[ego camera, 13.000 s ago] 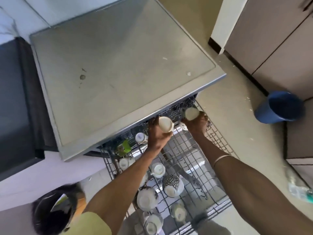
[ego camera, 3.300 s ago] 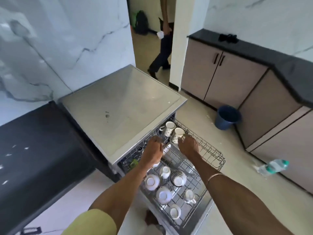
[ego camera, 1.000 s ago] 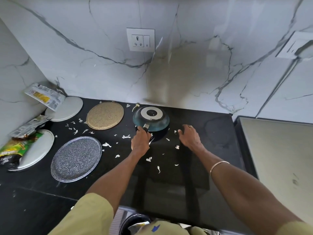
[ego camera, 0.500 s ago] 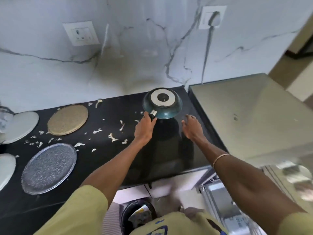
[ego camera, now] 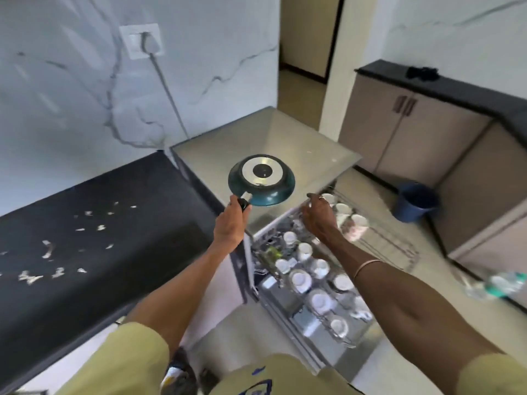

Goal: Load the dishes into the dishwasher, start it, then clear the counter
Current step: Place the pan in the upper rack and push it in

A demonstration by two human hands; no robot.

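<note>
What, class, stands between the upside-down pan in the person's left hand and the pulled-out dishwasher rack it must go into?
No solid barrier shows. The left hand holds the pan above the dishwasher top. The rack below is crowded with cups, and the right hand hovers over it; bare wire shows at its right side.

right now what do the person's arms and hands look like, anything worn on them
Both arms are bare from the upper arm down, each topped by a short, loose sleeve in pale yellow-green. The right wrist carries one thin, light-coloured bangle, and the right hand has a ring on one finger. The left hand shows no ring, band or glove. No watch on either wrist.
</note>
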